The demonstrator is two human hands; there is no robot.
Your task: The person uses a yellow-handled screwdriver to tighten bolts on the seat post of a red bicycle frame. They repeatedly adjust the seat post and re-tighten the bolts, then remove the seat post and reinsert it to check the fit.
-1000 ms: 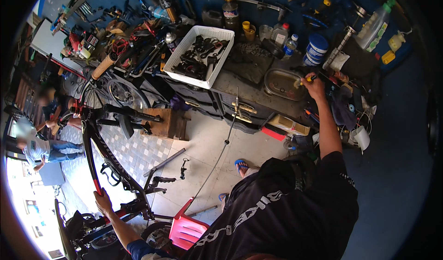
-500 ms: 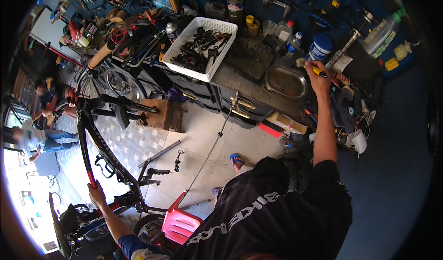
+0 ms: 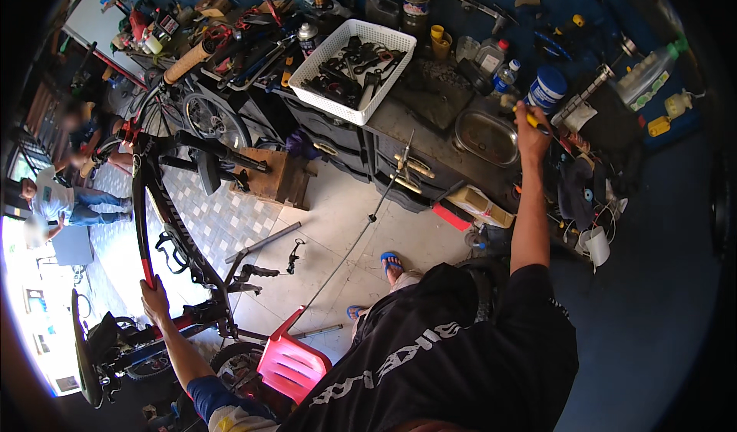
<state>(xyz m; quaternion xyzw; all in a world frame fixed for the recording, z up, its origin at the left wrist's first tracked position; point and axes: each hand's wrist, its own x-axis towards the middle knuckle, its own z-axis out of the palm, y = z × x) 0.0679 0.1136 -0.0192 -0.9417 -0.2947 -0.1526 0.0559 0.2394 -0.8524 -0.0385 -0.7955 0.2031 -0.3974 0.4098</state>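
Observation:
My left hand [image 3: 155, 301] is wrapped round the frame tube of a black and red bicycle [image 3: 175, 231], near the tube's red section. Out over the workbench, my right hand [image 3: 531, 134] is closed on a yellow-handled brush [image 3: 540, 125] with a dark handle end. The brush's pale tip points toward the bench, and its details are small. Just left of that hand is an oval metal tray [image 3: 488, 139] with murky liquid in it. A blue tub [image 3: 547, 87] with a white label stands beyond my right hand.
A white basket [image 3: 355, 111] of dark bike parts sits on the workbench. Below are black drawers [image 3: 349, 159] and a wooden box [image 3: 275, 183]. A pink plastic chair [image 3: 294, 367] stands near my legs. A thin rod [image 3: 349, 252] slants across the floor. Two people are at the far left.
The view has shifted, so the bench things appear farther right. My right hand has drawn slightly nearer the oval tray with the brush. My left hand keeps its hold on the bicycle.

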